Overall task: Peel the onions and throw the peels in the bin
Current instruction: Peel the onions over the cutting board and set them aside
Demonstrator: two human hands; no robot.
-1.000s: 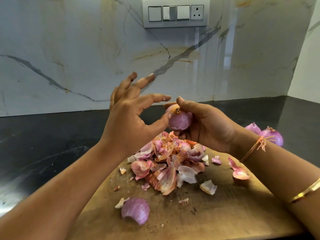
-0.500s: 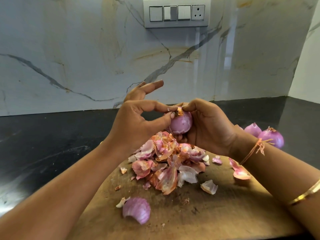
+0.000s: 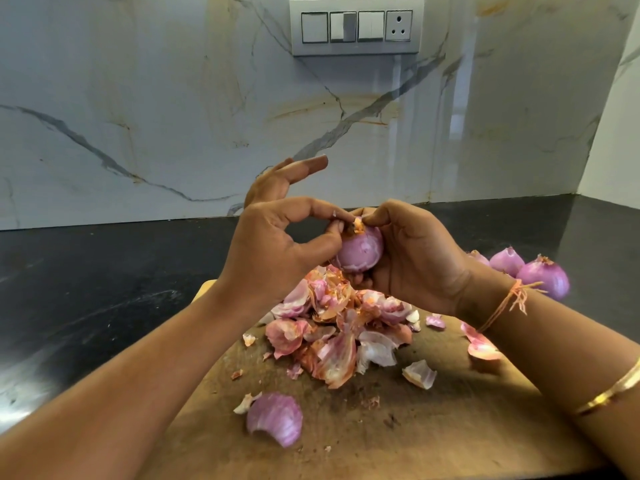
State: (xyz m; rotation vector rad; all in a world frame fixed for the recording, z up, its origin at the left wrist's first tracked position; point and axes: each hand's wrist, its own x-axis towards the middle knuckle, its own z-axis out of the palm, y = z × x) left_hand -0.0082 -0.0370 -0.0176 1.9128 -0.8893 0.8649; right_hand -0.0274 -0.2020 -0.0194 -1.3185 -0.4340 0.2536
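Papery orange tuft on onion (image 3: 360, 252) tip pinched in left grip (image 3: 277, 251), thumb against forefinger. Bulb clamped in right grip (image 3: 419, 258) above peel pile (image 3: 339, 323) on chopping board (image 3: 450, 427). Best to strip downward in 1 pull, bulb kept steady.

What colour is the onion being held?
The onion is pale purple with an orange tip, head view.

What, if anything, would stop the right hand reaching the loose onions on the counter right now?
Likely yes, once freed. The right hand grips the held onion, so it would need to set that down first. The loose onions lie close beside its wrist on the counter, with nothing between them.
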